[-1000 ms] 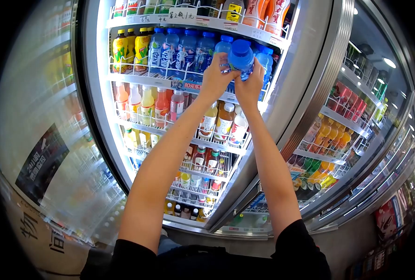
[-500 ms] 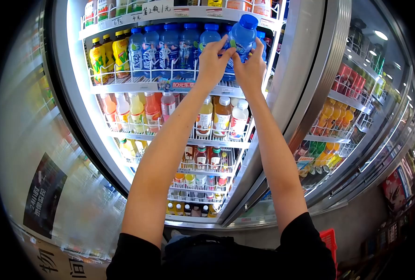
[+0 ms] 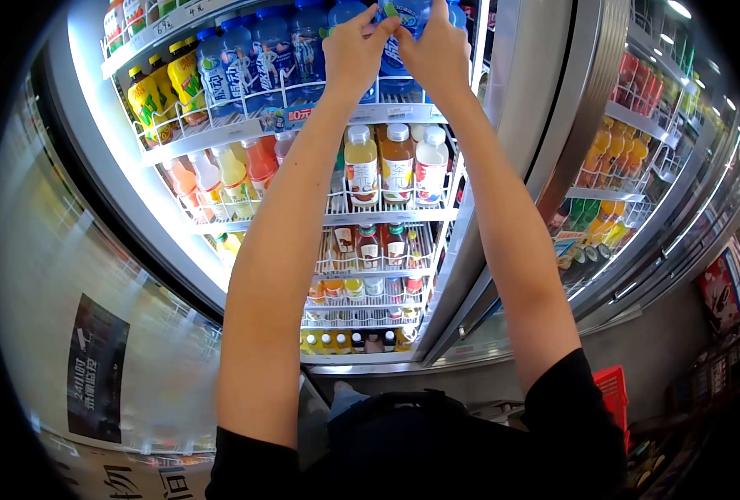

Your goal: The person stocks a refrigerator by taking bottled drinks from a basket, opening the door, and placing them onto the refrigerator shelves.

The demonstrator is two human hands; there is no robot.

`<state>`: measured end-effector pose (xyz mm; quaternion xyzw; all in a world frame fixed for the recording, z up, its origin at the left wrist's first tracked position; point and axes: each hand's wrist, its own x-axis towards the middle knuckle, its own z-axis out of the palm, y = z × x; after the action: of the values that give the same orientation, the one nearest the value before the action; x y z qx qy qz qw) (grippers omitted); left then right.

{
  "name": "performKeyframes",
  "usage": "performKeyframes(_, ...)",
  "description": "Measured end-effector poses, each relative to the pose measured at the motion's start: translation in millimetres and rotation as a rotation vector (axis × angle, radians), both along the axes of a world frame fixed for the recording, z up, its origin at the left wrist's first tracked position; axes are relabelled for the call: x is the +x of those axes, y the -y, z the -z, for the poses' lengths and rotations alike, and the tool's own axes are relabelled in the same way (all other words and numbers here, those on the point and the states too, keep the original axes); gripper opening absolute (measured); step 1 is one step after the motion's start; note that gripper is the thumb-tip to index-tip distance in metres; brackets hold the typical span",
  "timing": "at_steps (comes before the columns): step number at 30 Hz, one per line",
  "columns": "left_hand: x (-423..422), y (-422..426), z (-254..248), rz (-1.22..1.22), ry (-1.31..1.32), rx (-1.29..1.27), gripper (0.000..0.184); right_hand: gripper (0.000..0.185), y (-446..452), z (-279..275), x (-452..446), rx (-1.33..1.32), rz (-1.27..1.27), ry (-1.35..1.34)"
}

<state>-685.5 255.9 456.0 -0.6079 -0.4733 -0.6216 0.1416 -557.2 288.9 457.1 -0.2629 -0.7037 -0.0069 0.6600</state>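
Observation:
At the top edge of the view, my left hand and my right hand hold a blue drink bottle between them, in front of the upper fridge shelf. My fingers are closed on its two sides, and the thumbs come close together on the near side. The bottle's top is cut off by the frame. Behind and below it another blue bottle shows on the shelf. More blue bottles stand in a row left of my left hand, behind a white wire guard.
Yellow-capped bottles stand at the shelf's left end. Lower shelves hold juice and tea bottles. An open glass door is on the left; a metal door frame is on the right. A red basket sits at lower right.
The view has tipped and shifted, so the upper shelf, my hands and the held bottle appear higher in the frame. Both hands keep their hold on the bottle.

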Motion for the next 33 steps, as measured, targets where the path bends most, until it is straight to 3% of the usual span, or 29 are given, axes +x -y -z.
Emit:
performKeyframes(2,0.7,2.2,-1.9,0.053,0.068,-0.069,0.059,0.074,2.0,-2.3,3.7,0.008,-0.089,-0.038)
performKeyframes(6,-5.6,-10.2,-0.7,0.034,-0.012,-0.022,0.061,0.067,1.9,-3.0,9.1,-0.087,-0.074,-0.002)
performKeyframes(12,2.3,-5.0,-2.9,0.018,-0.025,-0.069,0.054,0.069,-22.1,-4.0,9.2,-0.234,-0.056,0.14)
performKeyframes(13,-0.6,-6.5,-3.6,0.014,-0.01,-0.129,0.056,0.057,-20.1,-8.4,4.6,-0.094,0.078,0.084)
performKeyframes(16,-7.2,-1.2,3.5,-0.079,-0.102,-0.297,0.048,0.051,-22.3,-0.7,2.4,-0.186,0.059,0.192)
performKeyframes(18,-9.8,-1.9,6.4,-0.044,-0.127,-0.281,0.046,0.048,-20.9,-1.9,4.4,-0.12,0.066,0.159)
performKeyframes(21,-7.2,-4.8,14.5,0.026,0.076,-0.215,0.041,0.047,-18.0,-2.4,1.7,-0.138,0.104,0.268)
performKeyframes(26,-4.6,-21.2,17.9,-0.095,0.008,-0.166,0.04,0.055,-22.2,4.3,-3.7,-0.158,0.249,0.276)
performKeyframes(29,4.5,-18.7,16.8,-0.124,0.068,-0.141,0.041,0.046,-5.4,5.3,-2.0,-0.199,0.24,0.235)
performKeyframes(33,8.3,-20.2,15.5,-0.286,-0.101,-0.06,0.038,0.031,-15.7,16.7,-9.3,-0.133,0.302,0.28)
